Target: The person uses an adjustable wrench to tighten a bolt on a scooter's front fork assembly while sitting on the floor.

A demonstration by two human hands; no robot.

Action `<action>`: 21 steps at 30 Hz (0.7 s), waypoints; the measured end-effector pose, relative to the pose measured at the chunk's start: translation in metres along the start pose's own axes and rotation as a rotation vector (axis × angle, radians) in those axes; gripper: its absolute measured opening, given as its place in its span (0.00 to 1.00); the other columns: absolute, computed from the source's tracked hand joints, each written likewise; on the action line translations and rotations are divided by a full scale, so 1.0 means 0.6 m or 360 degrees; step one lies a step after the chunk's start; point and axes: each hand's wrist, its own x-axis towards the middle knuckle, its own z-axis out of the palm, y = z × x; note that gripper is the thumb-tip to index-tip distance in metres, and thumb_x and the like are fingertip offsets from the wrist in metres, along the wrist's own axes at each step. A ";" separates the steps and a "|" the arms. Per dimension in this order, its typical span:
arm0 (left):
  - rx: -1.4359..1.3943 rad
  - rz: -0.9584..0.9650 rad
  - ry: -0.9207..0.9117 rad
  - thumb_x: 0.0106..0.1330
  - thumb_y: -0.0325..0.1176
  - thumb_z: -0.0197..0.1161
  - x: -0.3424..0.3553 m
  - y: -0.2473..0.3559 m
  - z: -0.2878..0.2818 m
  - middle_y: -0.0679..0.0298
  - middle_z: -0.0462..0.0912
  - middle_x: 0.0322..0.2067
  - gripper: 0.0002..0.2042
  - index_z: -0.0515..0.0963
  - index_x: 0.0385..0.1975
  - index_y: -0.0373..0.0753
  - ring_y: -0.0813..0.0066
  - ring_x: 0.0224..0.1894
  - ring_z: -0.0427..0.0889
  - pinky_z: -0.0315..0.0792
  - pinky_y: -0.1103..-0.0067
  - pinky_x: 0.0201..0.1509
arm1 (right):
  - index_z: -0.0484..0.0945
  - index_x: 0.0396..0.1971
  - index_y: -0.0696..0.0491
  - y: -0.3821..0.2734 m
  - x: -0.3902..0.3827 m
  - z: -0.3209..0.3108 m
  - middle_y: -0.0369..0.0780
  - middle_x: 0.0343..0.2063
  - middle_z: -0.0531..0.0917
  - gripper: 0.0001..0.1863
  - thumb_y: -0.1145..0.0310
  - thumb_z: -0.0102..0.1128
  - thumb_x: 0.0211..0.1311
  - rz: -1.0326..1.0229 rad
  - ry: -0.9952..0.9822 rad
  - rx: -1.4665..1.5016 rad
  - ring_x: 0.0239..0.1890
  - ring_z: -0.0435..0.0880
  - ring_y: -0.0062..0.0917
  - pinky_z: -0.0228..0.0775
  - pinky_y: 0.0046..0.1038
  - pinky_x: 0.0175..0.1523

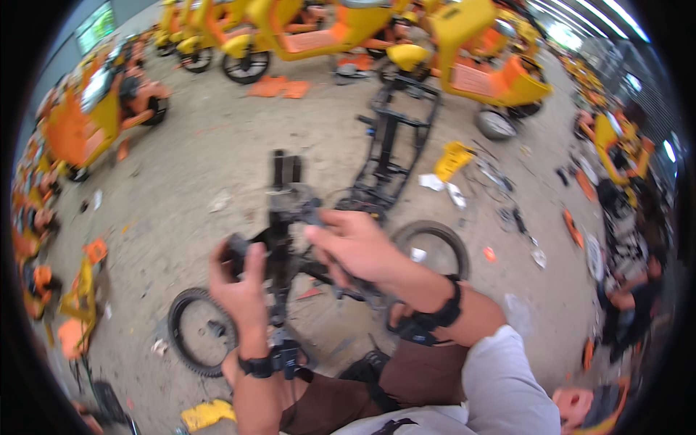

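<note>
Pale grey shirt sleeve [500, 377] sits nearest the camera, with brown shorts [424, 370] beside it and a black wrist strap on each arm.

Work position: the black upright tube assembly [279, 243] stands directly in front of me, between my two hands. Left hand [243, 283]: closed around a black blocky part [236, 252], thumb on one side and fingers on the other. Right hand [355, 243]: fingers curled at a dark bracket [308, 212] on the upright. Blur covers the fingertips; I cannot tell whether they pinch it or only press against it.

Handling notes (judgement): steady the assembly with the left hand and let the right do the fine work at the bracket. Load should run along the tube, not sideways, since a tall piece like this would probably twist. Keep the wrist straps clear of projecting metal; feel for catches before adding force.

Containers: no box or tray that I can identify. Nearest equivalents are two rings: the left tyre [176, 330] has a small black part [216, 328] showing within it, and the right tyre [438, 230] frames a white scrap [418, 254]. Other loose items, a yellow panel [453, 159] and some cabling [500, 180], lie directly on the floor [181, 174], near a bare black scooter frame [384, 148].
</note>
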 end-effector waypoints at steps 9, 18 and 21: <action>0.0141 0.0015 0.0061 0.64 0.36 0.65 0.019 -0.037 -0.023 0.55 0.79 0.47 0.22 0.72 0.52 0.28 0.72 0.49 0.76 0.68 0.78 0.55 | 0.70 0.37 0.62 0.051 0.025 0.002 0.37 0.15 0.71 0.07 0.73 0.49 0.65 -0.0366 -0.0102 0.0389 0.07 0.71 0.22 0.62 0.25 0.10; 0.0261 0.0053 0.0078 0.62 0.43 0.66 0.012 -0.034 -0.008 0.54 0.76 0.52 0.28 0.71 0.54 0.26 0.70 0.52 0.75 0.65 0.77 0.60 | 0.71 0.41 0.63 0.056 0.013 -0.029 0.38 0.15 0.72 0.10 0.75 0.48 0.62 -0.0455 0.0034 0.0558 0.07 0.71 0.22 0.63 0.25 0.10; 0.0290 0.0078 0.0114 0.63 0.43 0.65 0.015 -0.038 -0.010 0.55 0.76 0.53 0.28 0.71 0.55 0.27 0.70 0.52 0.75 0.65 0.77 0.60 | 0.71 0.42 0.63 0.058 0.015 -0.030 0.38 0.15 0.72 0.11 0.76 0.48 0.61 -0.0474 0.0049 0.0610 0.07 0.71 0.22 0.63 0.25 0.10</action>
